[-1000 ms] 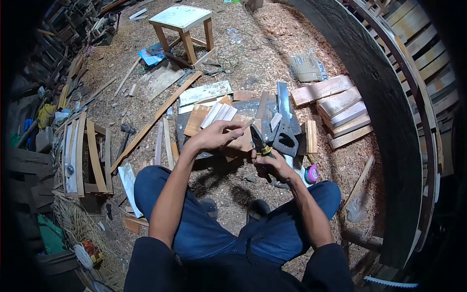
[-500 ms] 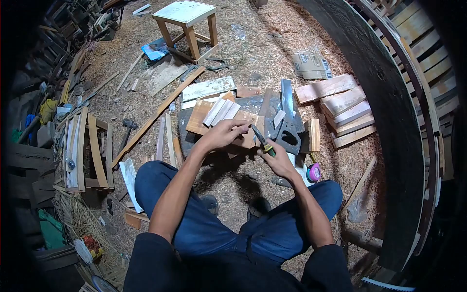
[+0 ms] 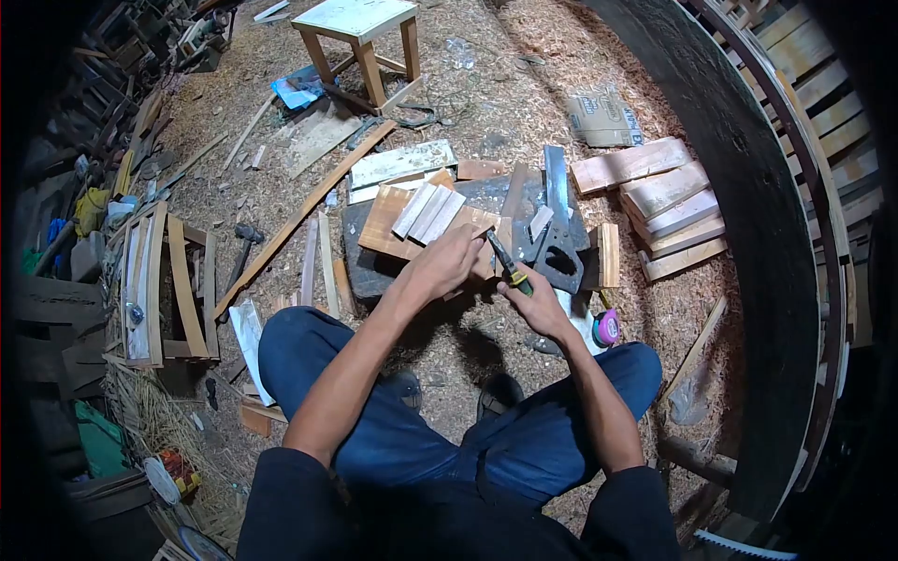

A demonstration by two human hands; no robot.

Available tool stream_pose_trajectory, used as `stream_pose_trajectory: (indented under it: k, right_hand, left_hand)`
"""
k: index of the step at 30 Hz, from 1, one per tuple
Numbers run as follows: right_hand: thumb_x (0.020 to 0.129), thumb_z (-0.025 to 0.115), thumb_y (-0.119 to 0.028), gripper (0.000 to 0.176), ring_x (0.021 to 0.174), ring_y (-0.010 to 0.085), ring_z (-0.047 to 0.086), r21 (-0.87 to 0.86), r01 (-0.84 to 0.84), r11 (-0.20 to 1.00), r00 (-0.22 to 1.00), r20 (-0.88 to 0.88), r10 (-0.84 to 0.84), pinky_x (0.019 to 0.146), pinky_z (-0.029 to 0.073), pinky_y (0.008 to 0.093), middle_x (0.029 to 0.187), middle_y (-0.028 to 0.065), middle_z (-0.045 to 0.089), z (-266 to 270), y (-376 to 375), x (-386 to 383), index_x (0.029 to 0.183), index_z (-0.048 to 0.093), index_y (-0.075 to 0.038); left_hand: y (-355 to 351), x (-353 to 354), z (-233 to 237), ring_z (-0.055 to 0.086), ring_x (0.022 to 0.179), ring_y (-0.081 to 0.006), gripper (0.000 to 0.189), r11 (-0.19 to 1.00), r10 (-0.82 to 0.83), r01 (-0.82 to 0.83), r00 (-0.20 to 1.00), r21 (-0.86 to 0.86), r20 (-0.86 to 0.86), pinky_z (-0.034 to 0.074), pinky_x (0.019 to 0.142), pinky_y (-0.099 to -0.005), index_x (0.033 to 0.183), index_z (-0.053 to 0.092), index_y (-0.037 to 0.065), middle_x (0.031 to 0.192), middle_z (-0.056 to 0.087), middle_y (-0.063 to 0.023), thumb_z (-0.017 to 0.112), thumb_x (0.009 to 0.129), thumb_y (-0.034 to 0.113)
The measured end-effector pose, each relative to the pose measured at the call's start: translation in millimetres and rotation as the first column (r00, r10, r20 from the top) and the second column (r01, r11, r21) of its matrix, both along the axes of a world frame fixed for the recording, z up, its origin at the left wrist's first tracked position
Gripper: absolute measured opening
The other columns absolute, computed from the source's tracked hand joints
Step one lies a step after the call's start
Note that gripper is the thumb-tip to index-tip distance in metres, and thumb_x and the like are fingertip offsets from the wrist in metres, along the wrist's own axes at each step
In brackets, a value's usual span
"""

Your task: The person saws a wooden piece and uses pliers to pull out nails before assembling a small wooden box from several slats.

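Note:
My right hand [image 3: 538, 304] is wrapped round the yellow and green handle of a chisel-like tool [image 3: 502, 254], whose dark blade points up and left. Close to the blade's tip, my left hand [image 3: 447, 262] has its fingers pinched together on something small and dark that I cannot make out. Beneath and behind the left hand lies a flat wooden board [image 3: 382, 221], with several short pale strips [image 3: 428, 213] side by side on it. A handsaw [image 3: 558, 201] lies on the dark work surface [image 3: 367, 279] to the right.
Cut planks [image 3: 669, 201] are stacked at the right, near a pink tape measure [image 3: 607, 327]. A white-topped stool [image 3: 355, 19] stands at the back. A hammer [image 3: 247, 245], a long batten [image 3: 299, 217] and a slatted wooden frame [image 3: 173, 290] lie at the left.
My left hand has moved slightly right and up, closer to the tool's blade, and its fingers have turned. My right hand keeps its hold, shifted a little.

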State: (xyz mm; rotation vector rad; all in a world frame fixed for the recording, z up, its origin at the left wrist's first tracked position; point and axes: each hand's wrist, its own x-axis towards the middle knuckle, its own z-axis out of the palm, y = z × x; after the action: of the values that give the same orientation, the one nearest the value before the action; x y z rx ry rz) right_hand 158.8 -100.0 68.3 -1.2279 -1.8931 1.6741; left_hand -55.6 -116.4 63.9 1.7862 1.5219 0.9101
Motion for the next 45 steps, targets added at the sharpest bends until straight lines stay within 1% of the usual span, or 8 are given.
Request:
stream_pose_trajectory:
  k: [3, 10, 20, 30, 33, 36, 40, 45]
  right_hand:
    - [0.085, 0.061, -0.022, 0.029, 0.082, 0.0484, 0.06, 0.274, 0.061, 0.96, 0.944, 0.296, -0.144, 0.069, 0.047, 0.049, 0.082, 0.0284, 0.062, -3.6, -2.6, -5.5, 0.108, 0.059, -0.006]
    - [0.084, 0.062, -0.02, 0.027, 0.082, 0.0491, 0.059, 0.396, 0.062, 0.916, 0.941, 0.284, -0.186, 0.069, 0.047, 0.0486, 0.082, 0.0286, 0.062, -6.9, 2.3, -6.6, 0.106, 0.058, -0.005]
    - [0.087, 0.065, -0.02, 0.029, 0.072, 0.0124, 0.052, -0.259, 0.009, 0.966, 0.987, -0.151, -0.049, 0.067, 0.044, 0.0293, 0.083, -0.0011, 0.059, -38.4, 3.4, 3.0, 0.107, 0.059, -0.001]
    - [0.082, 0.063, -0.013, 0.031, 0.069, 0.0385, 0.062, 0.676, -0.018, 0.737, 0.903, 0.327, -0.278, 0.063, 0.048, 0.0422, 0.079, 0.0182, 0.064, -26.5, -0.2, -4.3, 0.111, 0.058, -0.005]
    - [0.088, 0.067, -0.02, 0.022, 0.06, 0.0071, 0.047, -0.309, 0.129, 0.942, 0.982, -0.092, -0.164, 0.053, 0.041, 0.0265, 0.076, -0.0032, 0.054, -7.5, -5.6, -6.5, 0.101, 0.058, -0.005]
    - [0.088, 0.067, -0.021, 0.023, 0.059, 0.0108, 0.049, -0.561, 0.127, 0.818, 0.954, -0.155, -0.255, 0.054, 0.043, 0.0292, 0.077, 0.0, 0.057, -17.7, -7.7, -5.0, 0.101, 0.059, -0.004]
    - [0.083, 0.065, -0.019, 0.031, 0.074, 0.0452, 0.062, 0.475, 0.069, 0.877, 0.934, 0.279, -0.225, 0.065, 0.048, 0.0454, 0.075, 0.027, 0.06, -22.2, -14.7, -10.7, 0.11, 0.058, -0.008]
    - [0.09, 0.066, -0.015, 0.023, 0.07, 0.0093, 0.045, 0.019, 0.044, 0.999, 0.998, -0.044, -0.043, 0.063, 0.04, 0.0272, 0.077, -0.0016, 0.051, 12.9, -23.3, -4.5, 0.104, 0.055, -0.001]
  left_hand:
    - [4.1, -3.9, -7.9, 0.057, 0.079, -0.0494, 0.033, 0.995, 0.004, -0.011, 0.997, -0.098, -0.079, 0.042, 0.068, -0.0522, 0.093, 0.049, -0.003, 0.079, 0.059, -0.0276, 0.044, 0.103, 0.028]
    - [6.1, -6.3, 1.4, 0.059, 0.069, -0.038, 0.038, 0.977, -0.002, 0.029, 0.992, -0.211, 0.129, 0.044, 0.066, -0.045, 0.101, 0.054, -0.004, 0.074, 0.06, -0.024, 0.044, 0.104, 0.032]
    - [7.0, -2.5, 0.4, 0.061, 0.068, -0.0246, 0.043, 0.96, -0.009, 0.057, 0.985, -0.274, 0.174, 0.049, 0.068, -0.0377, 0.096, 0.058, -0.005, 0.073, 0.062, -0.0157, 0.045, 0.104, 0.035]
    - [1.9, 10.5, 5.8, 0.066, 0.079, -0.043, 0.044, 0.955, 0.148, -0.139, 0.989, -0.26, 0.015, 0.048, 0.071, -0.0478, 0.085, 0.059, -0.009, 0.076, 0.064, -0.0281, 0.045, 0.102, 0.029]
    - [1.8, 7.4, 6.3, 0.065, 0.079, -0.0439, 0.043, 0.963, 0.133, -0.111, 0.988, -0.247, 0.077, 0.048, 0.072, -0.0492, 0.086, 0.057, -0.009, 0.077, 0.064, -0.0286, 0.046, 0.102, 0.029]
    - [-1.4, 9.9, 7.0, 0.064, 0.08, -0.0443, 0.041, 0.966, 0.147, -0.141, 0.989, -0.219, 0.012, 0.047, 0.073, -0.0498, 0.088, 0.057, -0.008, 0.078, 0.064, -0.0288, 0.046, 0.101, 0.029]
    - [-9.5, 7.9, 3.5, 0.064, 0.08, -0.0454, 0.037, 0.974, 0.145, -0.152, 0.988, -0.166, -0.055, 0.048, 0.073, -0.051, 0.087, 0.059, -0.007, 0.079, 0.064, -0.0293, 0.046, 0.1, 0.025]
    - [-0.3, -26.7, -41.3, 0.067, 0.078, -0.0441, 0.04, 0.967, 0.167, -0.198, 0.967, -0.158, -0.192, 0.052, 0.068, -0.0504, 0.086, 0.059, -0.01, 0.076, 0.063, -0.0312, 0.044, 0.1, 0.024]
